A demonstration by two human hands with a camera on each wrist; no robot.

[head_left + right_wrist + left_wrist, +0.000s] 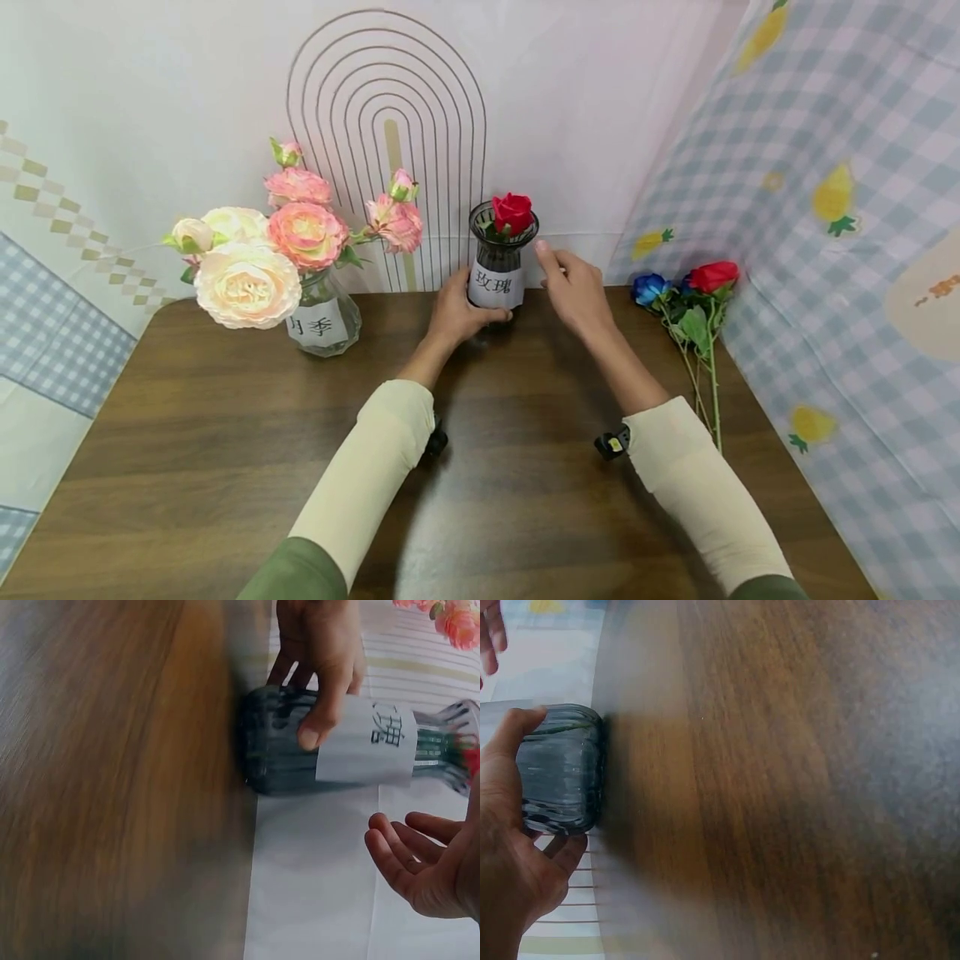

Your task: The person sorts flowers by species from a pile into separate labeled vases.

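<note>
A dark ribbed glass vase point(497, 257) with a white paper label stands at the back of the table, and one red rose point(512, 215) sits in its mouth. My left hand point(453, 312) grips the lower part of the vase, thumb in front and fingers around the far side. In the left wrist view the vase base point(559, 776) shows between thumb and fingers. My right hand point(576, 287) is beside the vase neck on the right. Its fingers point(388, 847) are loosely bent, apart from the glass and holding nothing.
At the left stands a clear glass vase point(347, 321) with a label, holding pink roses point(307, 236) and cream roses point(247, 283). A red rose point(712, 276) and blue roses point(650, 288) lie on the wooden table point(525, 500) at right. Patterned cloth point(817, 300) hangs behind and alongside.
</note>
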